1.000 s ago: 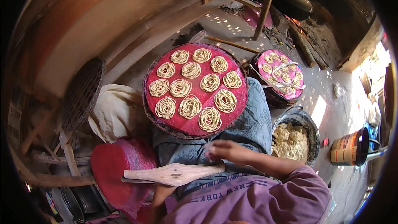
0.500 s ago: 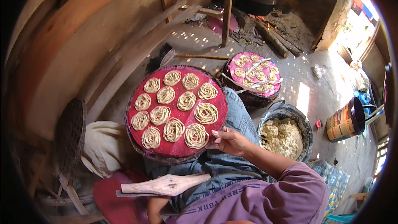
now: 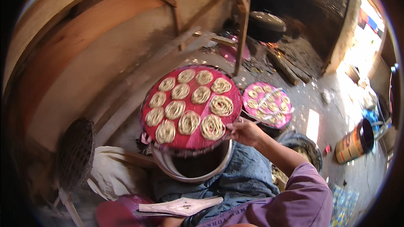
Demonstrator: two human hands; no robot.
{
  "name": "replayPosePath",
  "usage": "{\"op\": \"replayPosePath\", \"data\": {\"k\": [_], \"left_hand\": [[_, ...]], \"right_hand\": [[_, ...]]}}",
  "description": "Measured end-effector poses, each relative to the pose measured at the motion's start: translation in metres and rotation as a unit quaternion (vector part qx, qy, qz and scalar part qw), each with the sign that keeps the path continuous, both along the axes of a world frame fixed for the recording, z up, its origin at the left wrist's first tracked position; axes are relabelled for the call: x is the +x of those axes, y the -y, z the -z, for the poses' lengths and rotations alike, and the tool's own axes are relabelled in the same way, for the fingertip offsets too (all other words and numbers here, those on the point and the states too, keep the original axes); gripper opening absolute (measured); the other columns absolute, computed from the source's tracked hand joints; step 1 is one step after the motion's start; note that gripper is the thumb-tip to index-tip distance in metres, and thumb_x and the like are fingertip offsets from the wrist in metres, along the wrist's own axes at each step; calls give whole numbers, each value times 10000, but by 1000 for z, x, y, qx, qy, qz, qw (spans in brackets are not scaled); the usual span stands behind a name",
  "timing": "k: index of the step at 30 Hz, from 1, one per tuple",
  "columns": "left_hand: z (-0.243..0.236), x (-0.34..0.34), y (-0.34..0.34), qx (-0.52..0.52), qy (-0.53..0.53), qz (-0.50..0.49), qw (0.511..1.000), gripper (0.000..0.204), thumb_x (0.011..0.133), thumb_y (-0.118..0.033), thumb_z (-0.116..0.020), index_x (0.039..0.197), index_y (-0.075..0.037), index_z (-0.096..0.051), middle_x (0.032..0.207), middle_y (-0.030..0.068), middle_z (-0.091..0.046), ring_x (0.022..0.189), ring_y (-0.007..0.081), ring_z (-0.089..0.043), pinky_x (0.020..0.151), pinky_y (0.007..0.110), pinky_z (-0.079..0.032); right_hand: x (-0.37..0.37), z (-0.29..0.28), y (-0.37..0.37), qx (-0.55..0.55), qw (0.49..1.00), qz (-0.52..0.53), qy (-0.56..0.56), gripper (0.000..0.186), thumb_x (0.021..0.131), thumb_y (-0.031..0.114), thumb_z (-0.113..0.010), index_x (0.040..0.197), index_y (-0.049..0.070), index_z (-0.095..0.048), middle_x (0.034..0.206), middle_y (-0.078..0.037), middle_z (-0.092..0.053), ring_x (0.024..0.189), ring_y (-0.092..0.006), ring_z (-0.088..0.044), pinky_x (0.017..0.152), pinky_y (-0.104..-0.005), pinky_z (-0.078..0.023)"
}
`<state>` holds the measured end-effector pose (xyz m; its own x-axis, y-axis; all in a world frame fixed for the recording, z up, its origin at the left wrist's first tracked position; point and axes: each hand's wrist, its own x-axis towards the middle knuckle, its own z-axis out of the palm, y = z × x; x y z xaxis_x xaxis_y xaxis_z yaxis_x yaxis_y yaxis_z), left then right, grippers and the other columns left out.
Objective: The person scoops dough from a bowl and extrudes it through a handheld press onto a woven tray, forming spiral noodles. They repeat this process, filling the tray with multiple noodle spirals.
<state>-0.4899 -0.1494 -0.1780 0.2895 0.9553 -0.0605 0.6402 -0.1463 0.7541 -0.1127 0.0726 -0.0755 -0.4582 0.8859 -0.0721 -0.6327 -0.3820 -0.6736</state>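
My right hand (image 3: 244, 132) is closed on the near right rim of a round tray (image 3: 197, 113) lined with red plastic. Several round coils of pale dough strands (image 3: 189, 122) lie on it in rows. The tray is raised over a wide metal pot (image 3: 198, 178) with a dark inside, between my jeans-clad legs. Of my left arm only a bit of forearm (image 3: 172, 221) shows, below a carved wooden piece (image 3: 183, 206) at my lap; its hand is hidden. A small pink bit (image 3: 146, 138) at the tray's left edge is too blurred to name.
A second pink-lined tray (image 3: 269, 103) of coils, with white strips across it, stands beyond on the right. Near it is a tub (image 3: 313, 147) of pale dough. A bucket (image 3: 355, 141) lies tilted farther right. Burning logs (image 3: 284, 65) and a dark pot (image 3: 266, 26) are at the back.
The red tray has moved away from my body and a little right, with my right hand still gripping its rim. The metal pot beneath has come into sight. My view has also shifted.
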Motion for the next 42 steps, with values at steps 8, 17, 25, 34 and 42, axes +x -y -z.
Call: {"op": "replayPosePath", "data": {"k": [8, 17, 25, 34, 42], "left_hand": [[-35, 43, -53, -24, 61, 39, 997, 398, 865, -216, -662, 1209, -40, -567, 1200, 110, -600, 1116, 232, -555, 984, 369, -429], [-70, 23, -112, -35, 50, -39, 997, 403, 857, -195, -669, 1211, -35, -563, 1197, 110, -597, 1119, 223, -551, 982, 360, -430], [-83, -1, -102, -49, 26, -102, 993, 408, 850, -175, -676, 1213, -31, -559, 1195, 111, -595, 1121, 216, -548, 981, 351, -431], [-150, 6, -95, -39, 86, -90, 991, 415, 842, -154, -683, 1215, -26, -554, 1192, 111, -592, 1124, 207, -544, 979, 342, -432], [-167, -9, -117, 210, 74, -146, 964, 390, 798, -126, -719, 1150, -24, -586, 1103, 120, -623, 1074, 205, -557, 911, 355, -441]], "right_hand": [[-76, 26, -235, 41, 998, 40, 8, 196, 899, 46, -528, 1074, -22, -583, 1004, -104, -672, 931, -215, -651, 900, -393, -536], [-183, 86, -399, -24, 992, 108, -60, 277, 892, -2, -557, 1167, 34, -549, 1095, -113, -630, 1006, -258, -626, 895, -433, -548], [-177, 81, -382, -150, 960, -18, 234, 443, 991, 326, -499, 1311, 21, -462, 1201, -171, -569, 1086, -301, -589, 965, -479, -495], [-109, -54, -74, 407, 769, -385, 308, 631, 970, 490, -489, 1356, -9, -476, 1322, -161, -557, 1246, -250, -500, 1071, -379, -365], [-45, -29, 57, 208, 885, -230, 348, 578, 769, 181, -813, 1227, -45, -542, 1052, -36, -643, 963, -100, -572, 855, -261, -464]]}}
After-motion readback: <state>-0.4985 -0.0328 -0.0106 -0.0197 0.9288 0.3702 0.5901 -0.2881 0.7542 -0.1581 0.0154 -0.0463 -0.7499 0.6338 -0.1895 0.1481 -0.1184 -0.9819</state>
